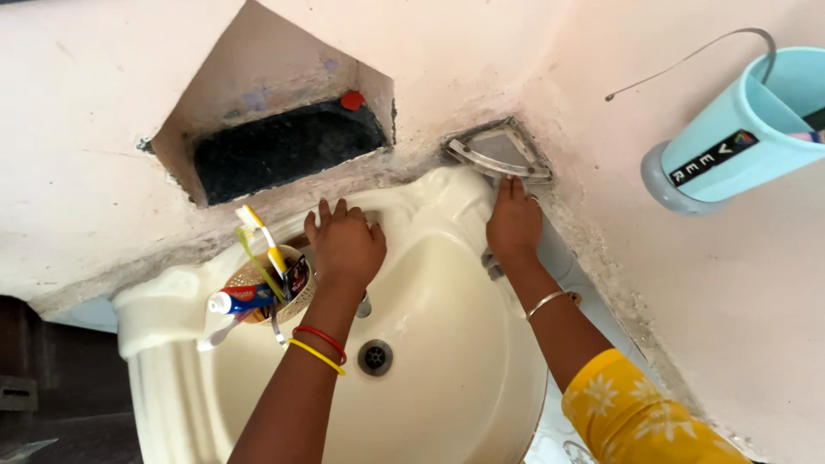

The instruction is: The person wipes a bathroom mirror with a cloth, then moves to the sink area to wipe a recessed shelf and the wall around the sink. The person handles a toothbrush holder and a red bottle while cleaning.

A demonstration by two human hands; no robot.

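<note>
A cream ceramic wash basin [447, 301] fills the lower middle, with its drain [375, 357] near the centre. My left hand [345, 243] lies palm down on the basin's back rim, fingers apart, covering the tap area. Red and yellow bangles circle that wrist. My right hand [514, 222] lies flat on the rim's right back corner, fingertips touching a small metal corner shelf [498, 153] set into the wall. A silver bangle sits on that wrist and a yellow patterned sleeve [636, 412] covers the forearm. Neither hand holds anything.
A woven holder [292, 288] with toothbrushes [268, 245] and a toothpaste tube [241, 299] stands on the rim by my left hand. A dark wall niche [284, 146] holds a red cap [351, 100]. A light blue bucket [739, 137] hangs at right.
</note>
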